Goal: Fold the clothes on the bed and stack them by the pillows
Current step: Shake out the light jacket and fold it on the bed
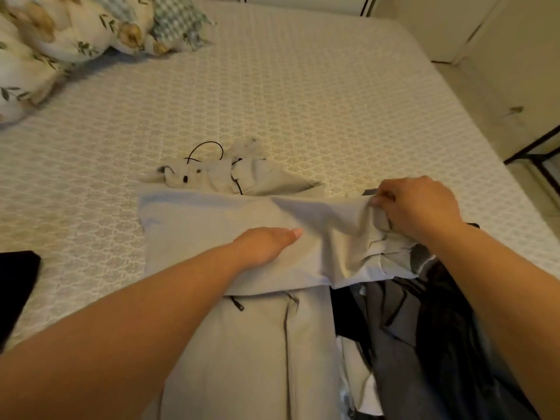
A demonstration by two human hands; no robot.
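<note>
A light grey hooded jacket (197, 225) lies spread on the bed in front of me, its hood with black drawcords bunched at the far end. One sleeve is folded across the body. My left hand (266, 244) rests flat on that folded sleeve, fingers together. My right hand (415, 207) pinches the sleeve's cuff end at the jacket's right side, lifted slightly. Floral pillows (60, 34) sit at the far left corner of the bed.
A pile of dark grey, black and white clothes (424, 334) lies at the right, next to the jacket. A black garment (15, 286) shows at the left edge. The patterned bedspread (303, 101) stretches to the far side. A black metal frame (533, 150) stands right of the bed.
</note>
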